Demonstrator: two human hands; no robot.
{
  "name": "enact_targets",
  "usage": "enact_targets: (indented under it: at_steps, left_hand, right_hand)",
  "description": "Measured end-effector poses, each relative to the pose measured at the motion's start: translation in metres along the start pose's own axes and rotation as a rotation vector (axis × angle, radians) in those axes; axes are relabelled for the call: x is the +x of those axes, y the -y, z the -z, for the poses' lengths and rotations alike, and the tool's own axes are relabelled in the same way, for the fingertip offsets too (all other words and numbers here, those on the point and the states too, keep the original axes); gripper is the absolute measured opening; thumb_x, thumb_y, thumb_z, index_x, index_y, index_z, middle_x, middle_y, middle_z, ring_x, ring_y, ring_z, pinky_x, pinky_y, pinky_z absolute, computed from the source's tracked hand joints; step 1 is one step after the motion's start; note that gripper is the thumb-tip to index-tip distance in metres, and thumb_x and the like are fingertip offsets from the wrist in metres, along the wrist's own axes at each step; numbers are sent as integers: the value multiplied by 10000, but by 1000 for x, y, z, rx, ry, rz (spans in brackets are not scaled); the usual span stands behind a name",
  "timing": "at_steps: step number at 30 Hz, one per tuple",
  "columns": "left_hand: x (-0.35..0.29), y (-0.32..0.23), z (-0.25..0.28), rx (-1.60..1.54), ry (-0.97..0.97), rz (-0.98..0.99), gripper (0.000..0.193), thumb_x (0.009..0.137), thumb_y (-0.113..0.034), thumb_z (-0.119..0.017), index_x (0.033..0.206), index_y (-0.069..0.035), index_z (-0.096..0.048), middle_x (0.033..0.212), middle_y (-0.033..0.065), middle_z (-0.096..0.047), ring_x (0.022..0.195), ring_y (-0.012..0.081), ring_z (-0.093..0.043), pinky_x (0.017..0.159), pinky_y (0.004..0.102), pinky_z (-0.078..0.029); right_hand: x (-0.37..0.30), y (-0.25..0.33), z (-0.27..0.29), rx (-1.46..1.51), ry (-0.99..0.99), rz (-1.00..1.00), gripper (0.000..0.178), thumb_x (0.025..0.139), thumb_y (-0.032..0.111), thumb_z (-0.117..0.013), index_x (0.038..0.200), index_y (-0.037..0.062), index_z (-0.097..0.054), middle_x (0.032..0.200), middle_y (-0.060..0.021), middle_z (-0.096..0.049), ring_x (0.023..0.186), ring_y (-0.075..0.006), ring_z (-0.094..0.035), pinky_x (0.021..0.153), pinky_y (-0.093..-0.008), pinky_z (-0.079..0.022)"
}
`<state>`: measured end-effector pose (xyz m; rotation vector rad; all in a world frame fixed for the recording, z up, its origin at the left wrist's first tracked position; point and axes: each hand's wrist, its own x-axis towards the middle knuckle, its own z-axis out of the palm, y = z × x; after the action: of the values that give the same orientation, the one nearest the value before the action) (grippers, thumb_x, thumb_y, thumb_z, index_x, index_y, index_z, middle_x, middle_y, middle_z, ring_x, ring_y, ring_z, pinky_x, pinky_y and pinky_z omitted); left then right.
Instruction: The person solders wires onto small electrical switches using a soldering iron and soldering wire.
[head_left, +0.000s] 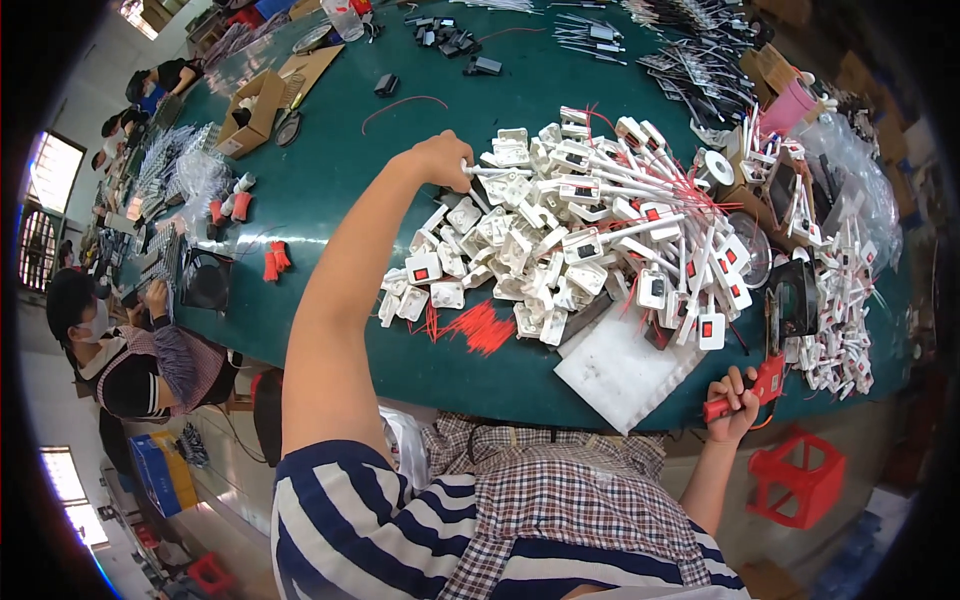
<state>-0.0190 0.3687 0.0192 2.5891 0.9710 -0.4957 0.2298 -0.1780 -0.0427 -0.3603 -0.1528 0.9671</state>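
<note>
Along the green table (330, 190), left to right: the left hand (440, 160), fingers curled shut, grips a white plastic switch unit (490, 172) at the near edge of a big heap of switch units (590, 240), glossy and boxy with red rockers, thin white leads trailing. Most look untouched, I'd judge. Below lies a flat white foam pad (620, 375). Off the table's edge, the right hand (735, 400) clasps a red-handled soldering iron (750, 390).
</note>
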Motion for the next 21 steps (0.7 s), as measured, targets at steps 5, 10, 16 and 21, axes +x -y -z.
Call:
enact_targets:
  at_steps: [5, 10, 16, 21]
  left_hand:
    - [-10, 1, -1, 109, -6, -127, 485, 596, -277, -746, 1064, -186, -660, 1102, 62, -548, 1070, 280, -541, 864, 429, -459]
    - [-38, -8, 8, 281, -49, -226, 244, 664, -274, -748, 880, -179, -687, 992, 41, -567, 983, 249, -553, 808, 392, -439]
    - [-67, 18, 13, 82, -152, -302, 226, 743, -325, -720, 885, -153, -687, 995, 39, -579, 976, 249, -557, 800, 368, -440]
    - [-109, 44, 39, -276, -225, -206, 227, 803, -305, -713, 892, -102, -665, 892, 27, -593, 845, 175, -565, 715, 313, -445]
  right_hand:
    - [1, -1, -2, -8, -20, -6, 288, 805, -15, -557, 1066, 89, -492, 810, -22, -426, 603, -77, -459, 826, -314, -439]
    - [0, 0, -3, -3, -29, 4, 287, 814, -11, -555, 1075, 88, -492, 808, -21, -418, 605, -77, -457, 824, -316, -439]
    - [1, -1, -3, -7, -22, -2, 286, 818, -11, -559, 1082, 85, -504, 805, -19, -415, 606, -79, -452, 825, -318, -438]
    - [1, -1, -3, 2, -17, -15, 290, 817, -15, -558, 1085, 82, -511, 804, -20, -413, 607, -81, -451, 829, -319, -437]
